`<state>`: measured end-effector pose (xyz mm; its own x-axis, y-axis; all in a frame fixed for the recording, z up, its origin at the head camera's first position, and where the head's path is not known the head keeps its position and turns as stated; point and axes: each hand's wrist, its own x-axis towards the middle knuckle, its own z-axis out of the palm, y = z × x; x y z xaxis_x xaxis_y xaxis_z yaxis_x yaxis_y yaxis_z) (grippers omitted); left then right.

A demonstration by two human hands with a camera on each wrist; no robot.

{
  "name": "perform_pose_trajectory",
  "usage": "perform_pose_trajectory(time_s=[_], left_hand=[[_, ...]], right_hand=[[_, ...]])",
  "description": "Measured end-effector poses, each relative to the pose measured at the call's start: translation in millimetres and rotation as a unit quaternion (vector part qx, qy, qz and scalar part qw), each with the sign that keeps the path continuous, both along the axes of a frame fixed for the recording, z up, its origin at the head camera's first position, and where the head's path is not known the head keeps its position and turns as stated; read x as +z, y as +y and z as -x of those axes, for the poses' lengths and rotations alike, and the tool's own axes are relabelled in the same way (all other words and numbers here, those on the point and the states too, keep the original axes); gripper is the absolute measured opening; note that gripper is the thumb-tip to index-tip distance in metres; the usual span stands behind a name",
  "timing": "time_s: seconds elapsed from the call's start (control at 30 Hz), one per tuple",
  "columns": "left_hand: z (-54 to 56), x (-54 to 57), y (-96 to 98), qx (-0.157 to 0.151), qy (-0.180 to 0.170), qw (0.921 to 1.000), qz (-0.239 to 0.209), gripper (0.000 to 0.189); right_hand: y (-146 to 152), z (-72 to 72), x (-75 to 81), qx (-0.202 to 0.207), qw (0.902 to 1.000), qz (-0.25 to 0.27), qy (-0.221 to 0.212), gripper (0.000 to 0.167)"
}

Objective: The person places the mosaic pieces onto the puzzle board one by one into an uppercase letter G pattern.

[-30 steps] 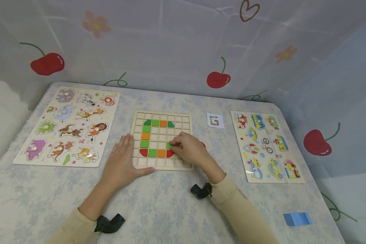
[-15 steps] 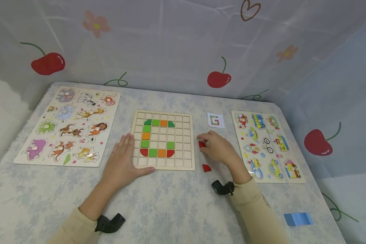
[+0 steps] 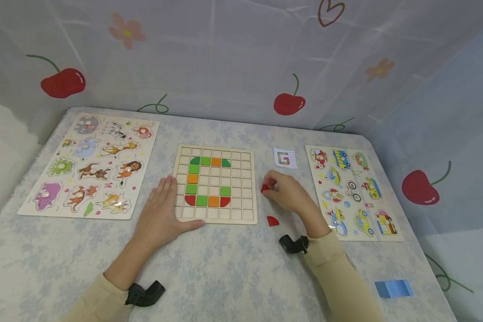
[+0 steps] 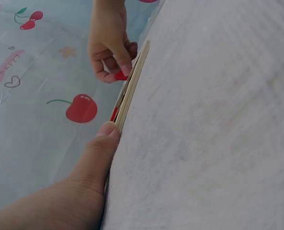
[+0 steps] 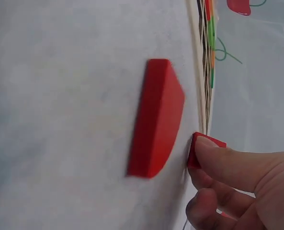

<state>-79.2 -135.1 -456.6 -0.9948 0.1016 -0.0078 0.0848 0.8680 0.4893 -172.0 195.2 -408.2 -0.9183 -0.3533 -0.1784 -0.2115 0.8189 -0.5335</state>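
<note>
In the head view a wooden grid board (image 3: 241,214) lies mid-table, with green, orange and red tiles set in a G-like outline. My left hand (image 3: 158,219) lies flat with straight fingers along the board's left edge, its thumb at the front edge. Just right of the board, my right hand (image 3: 286,193) pinches a red tile (image 5: 194,152) between thumb and fingers. A second red tile, a quarter circle (image 3: 273,221), lies on the cloth nearer the front; the right wrist view shows this loose tile (image 5: 156,120) large and close.
A small pattern card (image 3: 285,158) sits behind my right hand. An animal puzzle board (image 3: 145,120) is at left, a vehicle puzzle board (image 3: 362,237) at right. Near the front right lies a blue folded piece (image 3: 393,289). A cherry-print curtain (image 3: 233,58) hangs behind the table.
My right hand has let go of a green tile on the board, moved right and picked up a red tile from the cloth. My left hand has stayed in place.
</note>
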Motion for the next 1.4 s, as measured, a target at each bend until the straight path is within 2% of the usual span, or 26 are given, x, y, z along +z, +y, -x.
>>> perform_pose_trajectory(time_s=[0.23, 0.4, 0.77, 0.87, 1.07, 1.23, 1.4], left_hand=[[0.5, -0.1, -0.2, 0.000, 0.000, 1.0000, 0.001, 0.143], [1.0, -0.4, 0.2, 0.001, -0.001, 1.0000, -0.001, 0.143], [1.8, 0.1, 1.7, 0.002, -0.006, 1.0000, 0.004, 0.143], [1.8, 0.8, 2.0, 0.002, -0.006, 1.0000, 0.005, 0.143], [1.8, 1.8, 2.4, 0.003, -0.005, 1.0000, 0.003, 0.143], [0.9, 1.0, 2.1, 0.004, -0.005, 1.0000, 0.002, 0.143], [0.4, 0.7, 0.9, 0.006, -0.006, 1.0000, -0.002, 0.143]], right_hand=[[-29, 7.9, 3.3, -0.010, 0.9989, 0.044, -0.008, 0.015], [-58, 10.7, 5.0, -0.002, 0.9985, 0.055, -0.008, 0.017], [-94, 10.7, 2.4, 0.021, 0.9994, 0.023, 0.017, 0.011], [-97, 9.7, 2.0, 0.028, 0.9991, 0.001, 0.033, 0.010], [-96, 5.9, 3.6, 0.046, 0.9972, -0.036, 0.048, 0.021], [-87, -1.2, 11.7, 0.050, 0.9973, -0.043, 0.031, 0.030], [-60, -10.2, 22.7, 0.049, 0.9987, -0.017, -0.002, 0.034]])
